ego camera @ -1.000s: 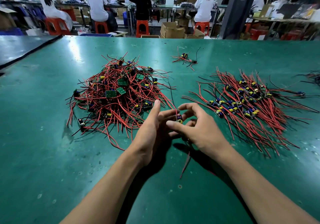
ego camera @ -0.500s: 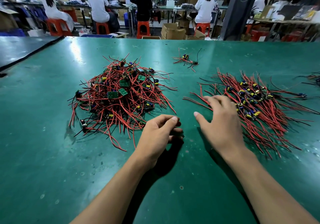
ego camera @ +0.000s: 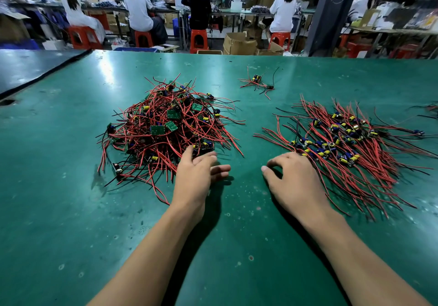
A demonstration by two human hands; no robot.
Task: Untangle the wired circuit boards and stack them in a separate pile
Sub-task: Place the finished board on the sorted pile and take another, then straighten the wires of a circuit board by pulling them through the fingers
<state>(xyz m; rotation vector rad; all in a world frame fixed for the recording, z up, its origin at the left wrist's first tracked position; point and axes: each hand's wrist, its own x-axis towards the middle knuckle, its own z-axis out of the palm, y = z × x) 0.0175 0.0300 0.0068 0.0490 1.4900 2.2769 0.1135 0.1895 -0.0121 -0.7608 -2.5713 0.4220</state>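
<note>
A tangled heap of small green circuit boards with red and black wires (ego camera: 166,128) lies left of centre on the green table (ego camera: 59,211). To the right spreads a flatter pile of sorted boards (ego camera: 343,144), wires fanned outward. My left hand (ego camera: 196,175) reaches to the near right edge of the tangled heap, fingers loosely extended and blurred, fingertips at a board with a yellow capacitor (ego camera: 203,145). My right hand (ego camera: 294,177) hovers low beside the near left edge of the sorted pile, fingers relaxed, holding nothing.
A few stray wired boards (ego camera: 257,82) lie farther back between the piles. More wires (ego camera: 431,107) show at the right edge. A dark seam (ego camera: 42,75) divides off a second table at left. Seated workers and red stools sit beyond the far edge.
My right hand set a board on the sorted pile, then drew back toward me with nothing in it. My left hand moved left and forward to the tangled heap's edge.
</note>
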